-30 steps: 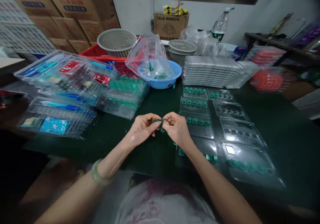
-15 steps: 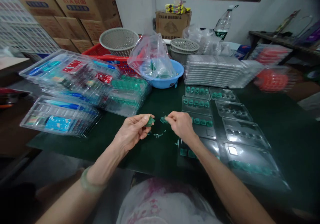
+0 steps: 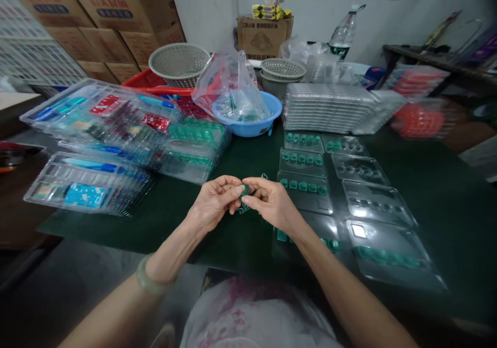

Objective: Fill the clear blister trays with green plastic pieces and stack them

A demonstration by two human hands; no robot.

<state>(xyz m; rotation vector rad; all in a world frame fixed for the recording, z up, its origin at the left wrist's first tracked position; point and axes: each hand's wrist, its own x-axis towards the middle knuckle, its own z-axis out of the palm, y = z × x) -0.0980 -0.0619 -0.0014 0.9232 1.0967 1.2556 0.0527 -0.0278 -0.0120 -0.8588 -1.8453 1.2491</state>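
Observation:
Both hands meet over the dark green tabletop [image 3: 248,244]. My left hand [image 3: 215,200] pinches a small translucent green plastic piece [image 3: 245,190] between thumb and fingers. From the other side, the thumb and forefinger of my right hand [image 3: 272,200] close on the same piece; fingers cover most of it, so its exact shape is hidden. Thin green scraps [image 3: 244,209] lie just beneath the fingertips, and another green scrap [image 3: 264,176] is behind my right hand. To the right, clear plastic trays [image 3: 305,186] hold rows of green pieces, some partly behind my right forearm.
Stacked filled clear trays [image 3: 85,182] stand on the left. A blue basin [image 3: 248,128] with a plastic bag [image 3: 229,91] sits at the back, beside a red basket [image 3: 178,99]. A tall stack of clear trays [image 3: 326,110] and a bottle [image 3: 344,34] are at back right.
My right hand has moved left to meet my left hand, and both now grip the green piece. The green bit that was in my right fingers no longer shows there; a scrap lies behind that hand.

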